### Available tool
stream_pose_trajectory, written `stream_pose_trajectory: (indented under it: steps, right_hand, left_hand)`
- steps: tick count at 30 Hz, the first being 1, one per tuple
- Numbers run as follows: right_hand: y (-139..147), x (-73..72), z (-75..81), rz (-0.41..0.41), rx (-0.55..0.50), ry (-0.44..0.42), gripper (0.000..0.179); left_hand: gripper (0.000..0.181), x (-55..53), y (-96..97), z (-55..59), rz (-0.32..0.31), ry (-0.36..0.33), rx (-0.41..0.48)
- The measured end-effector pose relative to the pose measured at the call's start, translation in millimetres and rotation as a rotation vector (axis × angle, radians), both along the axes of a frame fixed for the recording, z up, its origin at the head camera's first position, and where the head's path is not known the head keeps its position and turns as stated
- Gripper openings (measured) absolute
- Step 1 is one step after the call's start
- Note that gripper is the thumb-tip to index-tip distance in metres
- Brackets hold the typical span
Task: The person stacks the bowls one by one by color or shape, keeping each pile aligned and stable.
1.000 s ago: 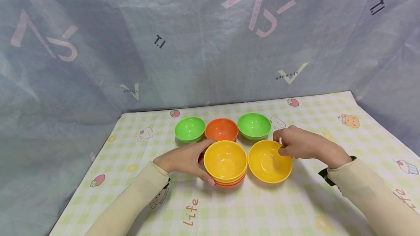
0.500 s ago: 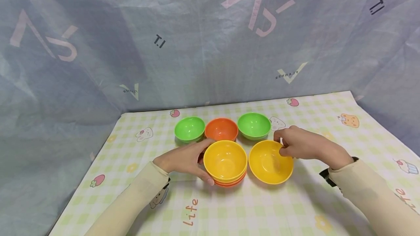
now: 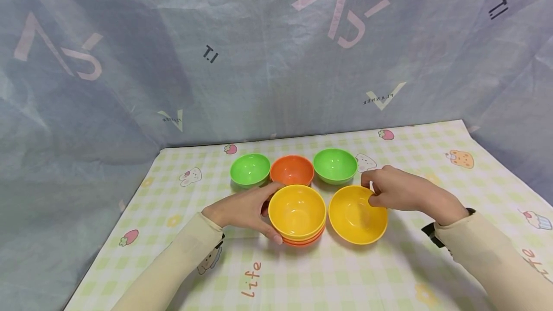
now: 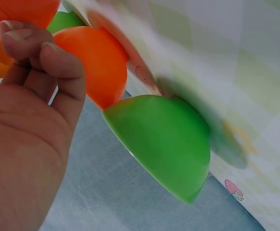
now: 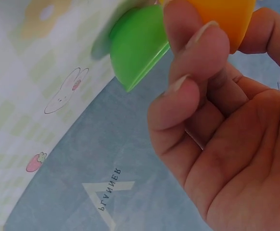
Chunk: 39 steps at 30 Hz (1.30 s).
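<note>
In the head view my left hand (image 3: 246,209) curls around the left side of a stack of bowls, its thumb near the front. A yellow bowl (image 3: 297,212) tops that stack, and orange rims (image 3: 308,240) show beneath it. My right hand (image 3: 397,190) pinches the rim of a single yellow bowl (image 3: 356,222) just right of the stack. A narrow gap separates the two. The right wrist view shows the fingers (image 5: 197,53) against the yellow bowl (image 5: 234,19). In the left wrist view, the stack's orange bowl (image 4: 22,10) is partly hidden by the fingertips.
Behind the stack, a green bowl (image 3: 250,171), an orange bowl (image 3: 292,171) and another green bowl (image 3: 335,166) stand in a row. They rest on a checked tablecloth (image 3: 328,277). A grey-blue cloth backdrop (image 3: 268,90) rises at the table's far edge.
The single yellow bowl has shifted slightly right with my right hand, and a small gap has opened beside the stack. My left hand and the stack stay put.
</note>
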State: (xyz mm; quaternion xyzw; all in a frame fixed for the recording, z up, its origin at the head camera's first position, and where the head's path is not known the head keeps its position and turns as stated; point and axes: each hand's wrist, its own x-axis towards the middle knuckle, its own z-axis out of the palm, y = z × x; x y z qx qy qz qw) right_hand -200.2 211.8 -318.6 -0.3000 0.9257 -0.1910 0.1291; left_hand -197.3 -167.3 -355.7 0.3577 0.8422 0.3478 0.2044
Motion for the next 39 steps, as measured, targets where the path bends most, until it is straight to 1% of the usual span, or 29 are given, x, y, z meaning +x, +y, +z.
stream_pose_trajectory:
  steps: [10,16,22,32,39]
  right_hand:
    - [2,4.2,5.1,0.000,-0.014,0.063,0.015]
    - [4,9.2,12.3,-0.015,-0.040,0.134,0.015]
    - [4,12.8,17.5,-0.023,-0.093,0.217,0.017]
    - [5,16.7,24.0,-0.101,-0.179,0.303,0.022]
    - [2,17.7,27.2,-0.111,-0.247,0.387,0.023]
  left_hand:
    - [0.103,-0.2,-0.5,-0.5,0.004,0.001,-0.001]
    - [0.102,0.1,-0.2,-0.1,0.003,-0.002,0.001]
    - [0.102,0.4,-0.1,0.9,0.003,-0.013,0.014]
    - [0.101,0.1,0.0,-0.5,0.001,-0.007,0.008]
    - [0.101,0.7,-0.2,0.3,0.002,0.000,0.005]
